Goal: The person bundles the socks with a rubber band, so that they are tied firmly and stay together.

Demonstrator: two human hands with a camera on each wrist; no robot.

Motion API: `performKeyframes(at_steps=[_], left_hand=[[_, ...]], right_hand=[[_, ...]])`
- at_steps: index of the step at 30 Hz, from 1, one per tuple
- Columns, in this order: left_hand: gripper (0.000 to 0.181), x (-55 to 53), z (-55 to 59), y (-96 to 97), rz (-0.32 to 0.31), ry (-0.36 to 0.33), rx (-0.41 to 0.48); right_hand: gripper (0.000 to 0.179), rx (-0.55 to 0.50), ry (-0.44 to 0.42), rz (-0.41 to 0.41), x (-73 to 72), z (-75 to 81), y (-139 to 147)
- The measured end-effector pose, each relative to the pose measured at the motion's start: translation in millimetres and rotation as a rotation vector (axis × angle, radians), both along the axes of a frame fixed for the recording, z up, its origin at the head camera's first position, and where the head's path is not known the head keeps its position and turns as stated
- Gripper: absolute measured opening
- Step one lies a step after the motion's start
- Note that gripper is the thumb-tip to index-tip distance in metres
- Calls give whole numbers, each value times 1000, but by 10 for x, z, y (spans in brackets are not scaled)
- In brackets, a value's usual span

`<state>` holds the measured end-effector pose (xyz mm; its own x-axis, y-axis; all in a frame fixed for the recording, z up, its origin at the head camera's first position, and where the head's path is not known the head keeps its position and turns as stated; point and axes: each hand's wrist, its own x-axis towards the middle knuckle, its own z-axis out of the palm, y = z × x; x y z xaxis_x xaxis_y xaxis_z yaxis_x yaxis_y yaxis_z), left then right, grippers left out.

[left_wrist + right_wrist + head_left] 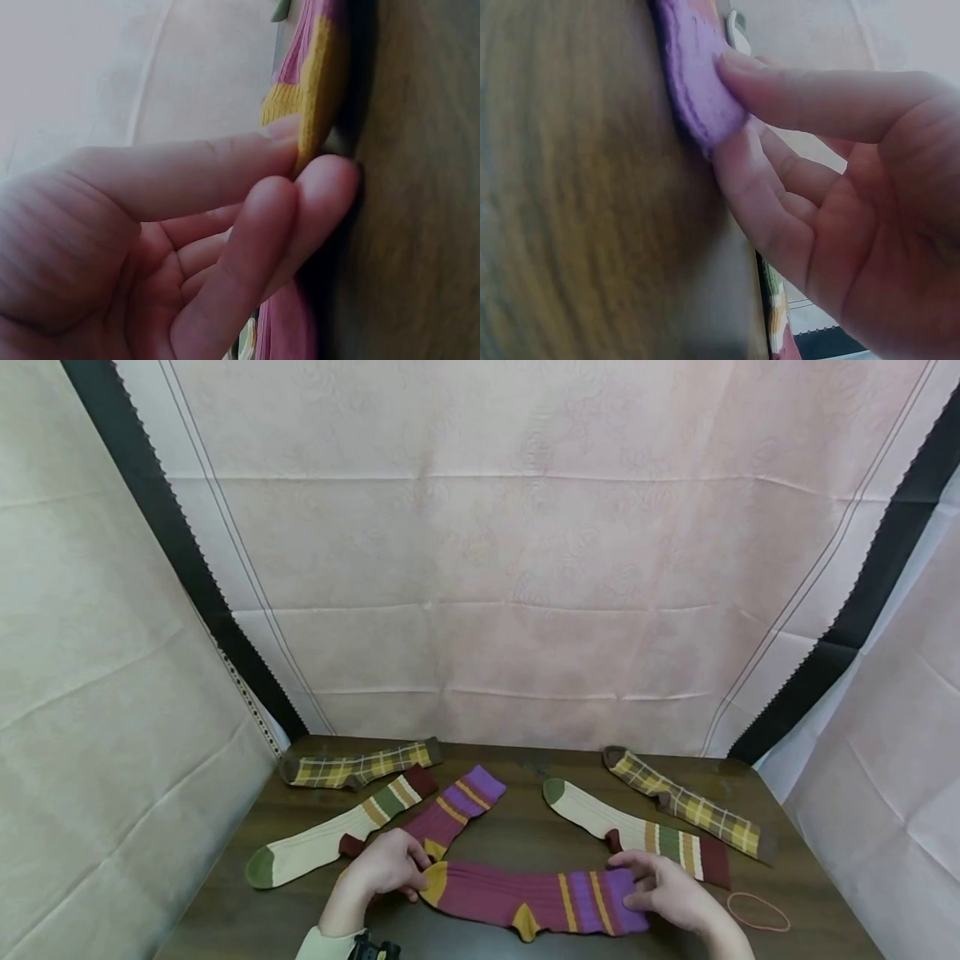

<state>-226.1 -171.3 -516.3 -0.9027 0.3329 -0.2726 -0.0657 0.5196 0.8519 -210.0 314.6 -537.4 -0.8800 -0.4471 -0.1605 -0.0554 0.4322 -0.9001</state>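
Note:
A plum sock (pixel 495 893) with purple and yellow stripes lies stretched sideways at the table's front. My left hand (pixel 390 864) pinches its yellow toe (pixel 324 90) between thumb and fingertips, the other fingers loosely bent. At the opposite end, my right hand (pixel 667 889) has the purple cuff (pixel 697 82) between thumb and index finger. The matching plum sock (pixel 453 810) slants behind the left hand, which hides part of its foot. Just beyond the right hand lies a cream sock (pixel 600 814) with green, tan and maroon bands.
Another cream striped sock (pixel 315 847) lies at left. Yellow plaid socks rest along the back, one on the left (pixel 360 768) and one on the right (pixel 686 806). A thin pink loop (pixel 759 912) lies at front right. Pale cloth walls (pixel 517 568) surround the brown table (pixel 517 835).

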Motion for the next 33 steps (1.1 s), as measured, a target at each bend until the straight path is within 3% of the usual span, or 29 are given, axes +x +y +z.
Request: performKeyframes(at_steps=[7,33], left_hand=[[20,-4,8,-69,-45,3,53],[14,-27,-27,-75,-14,1,-51]], right_hand=[[51,-2,-37,13,-1,28,-18],[48,23,-24,-16,14,13,-37]])
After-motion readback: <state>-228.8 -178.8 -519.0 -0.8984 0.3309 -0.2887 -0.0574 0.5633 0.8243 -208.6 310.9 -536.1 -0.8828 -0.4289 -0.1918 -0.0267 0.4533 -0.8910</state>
